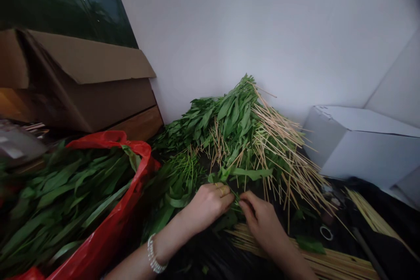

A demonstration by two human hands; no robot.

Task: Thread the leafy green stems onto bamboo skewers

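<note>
My left hand (206, 205), with a ring and a pearl bracelet, is closed in a pinch on a bunch of green leafy stems (241, 175). My right hand (262, 221) meets it fingertip to fingertip, also pinching the same stems. Just beyond the hands rises a heap of leafy greens threaded on thin bamboo skewers (249, 131), leaning against the wall. Loose bare skewers (328, 262) lie flat under and right of my right wrist.
A red plastic bag (108, 232) full of loose greens sits at the left. Brown cardboard boxes (85, 83) stand behind it. A white box (361, 144) is at the right, with more skewers (370, 214) and a small roll of tape (326, 232) on black sheeting.
</note>
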